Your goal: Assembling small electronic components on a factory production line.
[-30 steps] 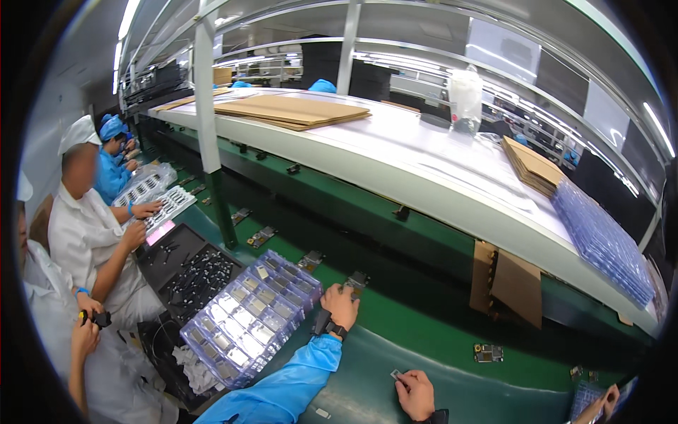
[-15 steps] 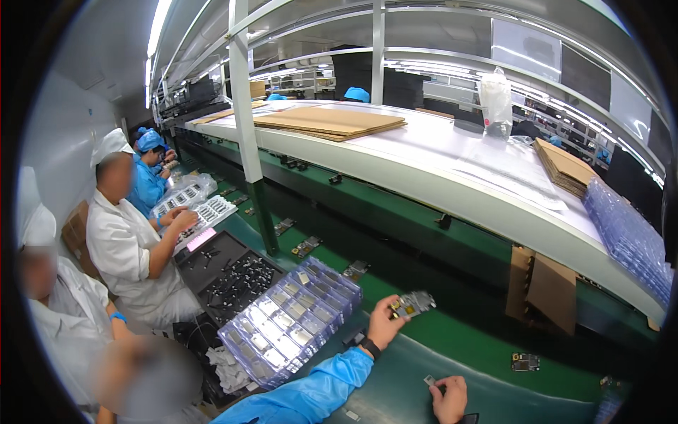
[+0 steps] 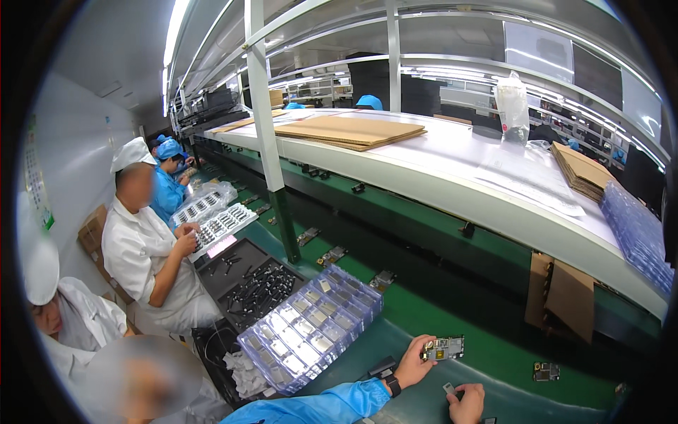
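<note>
Running the length of the room, a green conveyor belt (image 3: 438,332) passes under a long white shelf (image 3: 452,169) carried on pale upright posts. Small circuit boards lie spaced along the belt. Flat brown cardboard sheets (image 3: 349,131) lie stacked on the shelf, with a clear plastic bag (image 3: 512,102) standing further along and a second cardboard stack (image 3: 583,169) near the right end. Folded cardboard (image 3: 561,297) leans below the shelf edge at right.

Left hand (image 3: 413,364), in a blue sleeve with a dark wristband, has its grip closed on a small circuit board (image 3: 443,348), held just above the belt at the near edge. Right hand (image 3: 466,403) rests low on the belt just beside it, fingers pinched on a small pale part (image 3: 449,387); the part is too small to identify.

Stack of clear plastic trays (image 3: 311,328) sits to the left of the hands, tilted, its compartments each holding a small boxed piece. A black tray (image 3: 247,283) beyond it holds loose dark parts.

Seated workers in white coats and caps (image 3: 145,240) line the counter at left; another in blue (image 3: 169,187) sits further back, with more filled clear trays (image 3: 212,215) before them.
</note>
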Tool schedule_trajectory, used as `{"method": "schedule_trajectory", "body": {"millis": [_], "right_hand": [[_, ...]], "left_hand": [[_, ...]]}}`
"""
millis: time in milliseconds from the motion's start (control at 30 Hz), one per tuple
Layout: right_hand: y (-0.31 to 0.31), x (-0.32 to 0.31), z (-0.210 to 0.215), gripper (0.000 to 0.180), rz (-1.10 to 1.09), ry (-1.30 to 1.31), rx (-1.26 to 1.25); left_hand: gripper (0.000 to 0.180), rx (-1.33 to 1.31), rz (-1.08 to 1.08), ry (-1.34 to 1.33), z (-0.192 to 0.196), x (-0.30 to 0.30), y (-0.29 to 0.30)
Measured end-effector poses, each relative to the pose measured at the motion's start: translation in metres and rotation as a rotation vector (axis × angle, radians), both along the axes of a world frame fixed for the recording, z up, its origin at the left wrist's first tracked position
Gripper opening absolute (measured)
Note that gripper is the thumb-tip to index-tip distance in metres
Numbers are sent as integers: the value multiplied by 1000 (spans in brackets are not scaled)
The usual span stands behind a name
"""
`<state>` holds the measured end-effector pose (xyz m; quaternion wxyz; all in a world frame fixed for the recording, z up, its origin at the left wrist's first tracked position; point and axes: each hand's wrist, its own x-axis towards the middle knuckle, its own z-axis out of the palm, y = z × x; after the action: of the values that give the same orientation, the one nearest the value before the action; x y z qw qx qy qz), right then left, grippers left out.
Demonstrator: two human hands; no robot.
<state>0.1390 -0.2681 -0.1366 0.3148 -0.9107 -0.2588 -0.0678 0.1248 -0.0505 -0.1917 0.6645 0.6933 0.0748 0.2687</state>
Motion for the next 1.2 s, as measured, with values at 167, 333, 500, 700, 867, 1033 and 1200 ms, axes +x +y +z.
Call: {"method": "schedule_trajectory", "body": {"millis": [167,333,500,700,867,1033,1200], "right_hand": [[-3,2,10,19,66,128,-57],[-17,-7,35,14,263,275,193],[-36,-4,18,15,275,717,773],[-47,-17,7,18,201,662,968],[-41,-18,12,19,98,578,734],[-26,-22,41,17,92,637,619],[-21,-8,13,22,278,171,543]], "left_hand": [[68,-124,-48,-2,2,3,-3],[57,-409,-87,5,-10,-10,-4],[54,-315,-86,-131,6,-21,-21],[40,-121,-344,-52,-9,-23,-28],[13,-6,-390,122,36,-49,-38],[16,226,-493,160,39,-51,-30],[8,245,-445,223,59,-47,-31]]}}
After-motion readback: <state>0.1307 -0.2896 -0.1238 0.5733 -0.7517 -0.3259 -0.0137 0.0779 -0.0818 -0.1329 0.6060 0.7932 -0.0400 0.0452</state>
